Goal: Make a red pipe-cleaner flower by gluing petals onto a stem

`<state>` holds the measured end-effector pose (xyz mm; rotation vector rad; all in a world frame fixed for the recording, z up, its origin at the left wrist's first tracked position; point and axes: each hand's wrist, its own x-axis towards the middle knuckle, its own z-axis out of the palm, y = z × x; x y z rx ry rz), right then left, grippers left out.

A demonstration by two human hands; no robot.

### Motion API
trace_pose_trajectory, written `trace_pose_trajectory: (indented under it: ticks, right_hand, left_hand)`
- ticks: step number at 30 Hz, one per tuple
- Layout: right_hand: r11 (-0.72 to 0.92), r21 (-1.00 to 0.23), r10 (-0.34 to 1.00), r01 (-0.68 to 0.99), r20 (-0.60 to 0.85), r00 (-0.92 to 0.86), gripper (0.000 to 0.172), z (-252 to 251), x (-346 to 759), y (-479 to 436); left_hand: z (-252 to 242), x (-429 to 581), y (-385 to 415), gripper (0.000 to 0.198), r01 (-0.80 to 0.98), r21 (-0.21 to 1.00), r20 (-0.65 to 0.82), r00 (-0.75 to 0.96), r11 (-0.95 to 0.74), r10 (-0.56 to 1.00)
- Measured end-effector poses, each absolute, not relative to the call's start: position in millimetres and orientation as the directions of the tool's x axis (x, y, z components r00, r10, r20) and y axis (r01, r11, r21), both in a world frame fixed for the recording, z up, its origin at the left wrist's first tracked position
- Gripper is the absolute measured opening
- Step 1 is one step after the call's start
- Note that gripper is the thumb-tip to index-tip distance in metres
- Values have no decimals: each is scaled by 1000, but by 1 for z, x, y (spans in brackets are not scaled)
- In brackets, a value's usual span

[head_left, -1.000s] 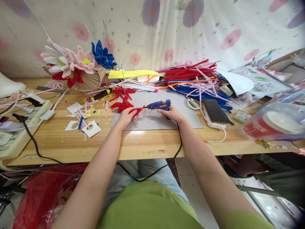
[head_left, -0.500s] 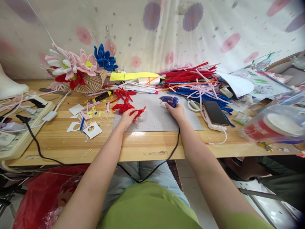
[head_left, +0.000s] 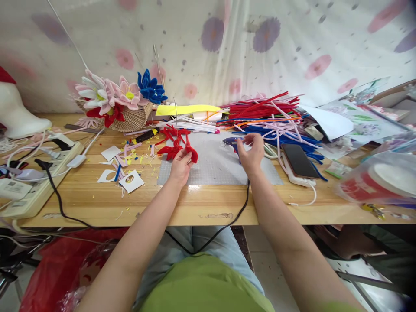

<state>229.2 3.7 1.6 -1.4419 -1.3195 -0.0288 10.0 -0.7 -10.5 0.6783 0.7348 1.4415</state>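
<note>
My left hand (head_left: 182,167) is closed on a red pipe-cleaner petal (head_left: 194,154), its rounded loop at the fingertips and a thin stem pointing up. Just left of it is a red pipe-cleaner flower (head_left: 170,151); whether my fingers touch it too I cannot tell. A wire rises near the flower. More red pieces (head_left: 169,133) lie behind. On the right of the grey cutting mat (head_left: 211,169) is a blue glue gun (head_left: 231,141), nozzle to the left. My right hand (head_left: 252,154) is beside it with fingers apart, hiding part of its handle.
The gun's black cord (head_left: 240,212) drops over the table edge. Behind the mat lie red pipe cleaners (head_left: 260,106) and blue ones. A phone (head_left: 299,160) and a bagged cup (head_left: 373,177) stand right. Left are paper scraps (head_left: 131,181), a flower basket (head_left: 130,117) and a power strip (head_left: 48,182).
My right hand has loosened from the glue gun and its fingers have spread. My left hand has turned the red petal, so its loop now faces me. The view has shifted slightly.
</note>
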Motion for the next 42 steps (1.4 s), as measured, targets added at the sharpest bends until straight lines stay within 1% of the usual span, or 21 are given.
trace_pose_trajectory:
  ticks: [2, 3, 4, 5, 7, 9, 13, 17, 20, 22, 24, 25, 27, 28, 30, 32, 34, 36, 37, 39, 42]
  right_hand:
    - [380, -740, 807, 555, 558, 192, 22, 6, 210, -1]
    - [413, -794, 860, 446, 501, 96, 25, 7, 199, -3]
    - [411, -852, 900, 323, 437, 6, 28, 7, 188, -4]
    - [382, -902, 924, 202, 376, -69, 33, 7, 179, -3]
    - [289, -957, 950, 20, 285, -130, 38, 7, 164, -1]
    - [217, -974, 969, -64, 223, -111, 39, 6, 156, 2]
    - [165, -985, 986, -52, 165, -9, 38, 4, 152, 7]
    - [156, -988, 987, -21, 155, 31, 35, 3, 151, 8]
    - [195, -980, 980, -42, 197, -31, 34, 3, 152, 5]
    - [253, -966, 958, -48, 257, -126, 42, 3, 152, 2]
    - [318, -948, 928, -15, 315, -198, 52, 4, 152, 1]
    - [342, -940, 921, 14, 332, -205, 51, 4, 153, 2]
    - [353, -934, 927, 61, 340, -159, 39, 6, 155, 5]
    - [345, -936, 934, 64, 336, -118, 34, 7, 157, 8]
    - [321, -947, 946, 24, 319, -51, 31, 9, 161, 14]
    - [271, -962, 960, -44, 273, -59, 32, 12, 164, 19]
    - [191, -977, 970, -97, 203, -132, 35, 13, 165, 24]
    - [112, -985, 968, -134, 138, -208, 37, 14, 161, 26]
    - [82, -985, 966, -152, 116, -231, 38, 14, 158, 27]
    - [41, -982, 961, -187, 90, -263, 40, 15, 152, 27]
    - [28, -976, 954, -218, 91, -285, 38, 17, 145, 26]
  left_hand:
    - [-5, 17, -1, 21, -625, 780, -17, -6, 9, 1000]
    - [-2, 21, -2, 19, -615, 788, -9, -1, 7, 1000]
    - [1, 25, -2, 18, -601, 799, -7, 3, 8, 1000]
    - [3, 29, -2, 16, -588, 809, -10, 9, 13, 1000]
    - [7, 37, -2, 15, -554, 832, -37, 11, 37, 999]
    - [8, 42, 0, 14, -513, 856, -85, -5, 71, 996]
    - [5, 45, 2, 13, -418, 899, -162, -39, 131, 986]
    - [4, 43, 2, 11, -358, 924, -152, -26, 133, 988]
    - [7, 40, 3, 15, -394, 909, -153, -21, 132, 988]
    - [10, 39, 5, 21, -440, 883, -192, -21, 163, 981]
    - [13, 38, 6, 27, -471, 861, -227, -12, 195, 974]
    - [14, 37, 6, 29, -471, 858, -229, 4, 204, 973]
    - [16, 33, 4, 31, -425, 879, -208, 63, 215, 976]
    - [17, 28, 4, 31, -377, 902, -188, 95, 210, 978]
    - [19, 13, 5, 31, -248, 954, -140, 135, 170, 981]
    - [21, -8, 10, 28, -155, 986, -47, 52, 54, 998]
    - [22, -32, 20, 24, -110, 992, 46, -105, -58, 993]
    - [19, -54, 30, 19, -67, 984, 140, -271, -164, 952]
    - [17, -62, 35, 18, -46, 980, 166, -338, -193, 926]
    - [10, -72, 40, 18, -12, 979, 181, -410, -203, 894]
    - [-1, -77, 40, 15, 47, 971, 230, -452, -235, 862]
